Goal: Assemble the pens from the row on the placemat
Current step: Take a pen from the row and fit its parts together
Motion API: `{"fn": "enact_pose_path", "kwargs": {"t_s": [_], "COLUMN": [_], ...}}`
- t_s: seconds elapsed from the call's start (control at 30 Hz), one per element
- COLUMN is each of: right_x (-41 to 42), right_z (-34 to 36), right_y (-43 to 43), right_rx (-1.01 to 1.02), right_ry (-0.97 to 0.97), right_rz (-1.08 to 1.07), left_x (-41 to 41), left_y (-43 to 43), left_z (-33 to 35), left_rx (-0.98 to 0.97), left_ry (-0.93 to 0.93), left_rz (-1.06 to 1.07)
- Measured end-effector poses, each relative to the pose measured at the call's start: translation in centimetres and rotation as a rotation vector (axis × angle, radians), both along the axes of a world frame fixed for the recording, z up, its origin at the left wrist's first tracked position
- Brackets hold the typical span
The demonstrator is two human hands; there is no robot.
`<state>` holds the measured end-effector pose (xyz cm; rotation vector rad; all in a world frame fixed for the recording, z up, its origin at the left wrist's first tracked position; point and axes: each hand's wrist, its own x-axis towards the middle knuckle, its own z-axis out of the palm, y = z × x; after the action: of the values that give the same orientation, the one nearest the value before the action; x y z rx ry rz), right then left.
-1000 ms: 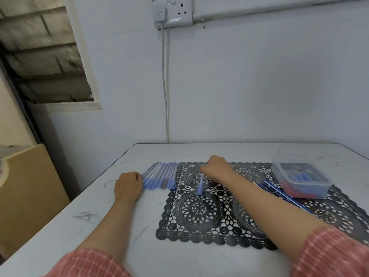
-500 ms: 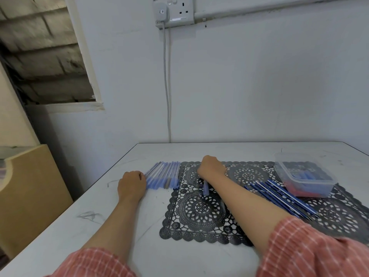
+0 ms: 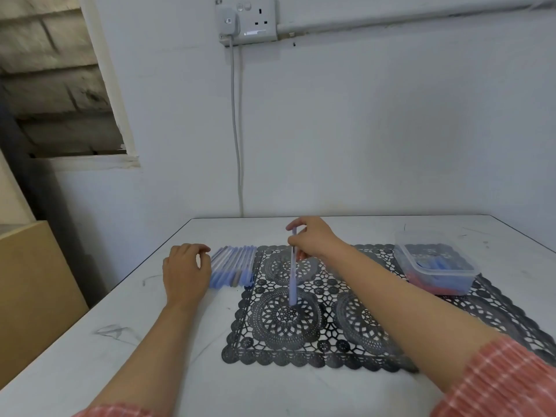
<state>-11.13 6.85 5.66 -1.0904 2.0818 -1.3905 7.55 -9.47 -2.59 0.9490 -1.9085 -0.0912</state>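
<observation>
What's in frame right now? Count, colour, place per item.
pen: one, pale blue, held over the placemat
row of pens: roughly ten, exact count unclear, pale blue, on the table against the placemat's left edge
placemat: one, black lace, centre-right of the table
container: one, clear plastic with blue and red parts inside, on the placemat's far right corner
table: one, white
wall socket: one, pale grey, on the wall above the table
cable: one, grey, hanging from the socket
wooden board: one, tan, left of the table
left hand: on the table beside the row, holds nothing
right hand: pinches the pen
</observation>
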Motion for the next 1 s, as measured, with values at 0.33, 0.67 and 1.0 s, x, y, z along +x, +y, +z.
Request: {"fn": "enact_pose_path", "kwargs": {"t_s": [0.33,0.67,1.0], "right_x": [0.9,0.4,-2.2], "right_z": [1.4,-0.5,-2.4], "right_y": [5.3,8.8,9.9], "right_rx": [-0.34,-0.367,0.075], "right_ry": [0.019,-0.061,0.836], "right_rz": [0.022,0.057,0.076], "left_x": [-4.0,-5.6,-5.7], "left_y": [7.7,9.3,9.9], "left_z": [3.3,2.6,2.5], "left_rx": [0.042,-0.259,-0.435], "left_ry": [-0.049,-0.151,-0.202], "left_rz": [-0.633,-0.57,-0.575]}}
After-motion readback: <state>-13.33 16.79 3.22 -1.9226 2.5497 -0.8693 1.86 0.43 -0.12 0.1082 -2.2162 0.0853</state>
